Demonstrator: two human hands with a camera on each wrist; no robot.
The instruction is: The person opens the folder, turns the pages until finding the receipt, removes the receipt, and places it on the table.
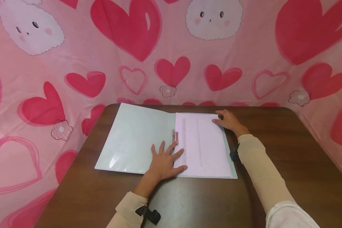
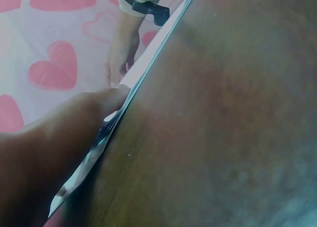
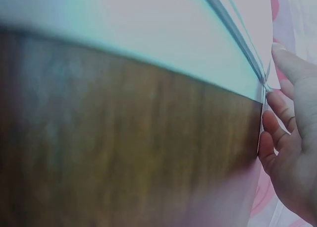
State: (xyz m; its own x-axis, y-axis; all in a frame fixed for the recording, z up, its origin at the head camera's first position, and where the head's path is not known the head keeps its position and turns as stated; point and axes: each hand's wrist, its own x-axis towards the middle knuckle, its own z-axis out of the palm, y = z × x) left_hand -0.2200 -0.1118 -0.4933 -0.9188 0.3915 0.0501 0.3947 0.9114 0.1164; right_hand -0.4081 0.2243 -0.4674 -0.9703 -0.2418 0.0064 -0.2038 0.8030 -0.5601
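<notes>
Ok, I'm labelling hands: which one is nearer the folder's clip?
Left. The left hand is spread beside the clip; the right hand is at the far right corner of the paper.

The dark brown, wood-grained surface [image 1: 188, 202] with rounded far corners bears one pale, glossy folder [image 1: 145, 136], spread open near its far edge.

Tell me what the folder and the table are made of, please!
The folder looks like smooth, glossy plastic: bright glare shows on it. The table could be wood or wood-look laminate with a satiny finish: it's brown, faintly grained, softly shiny.
</notes>
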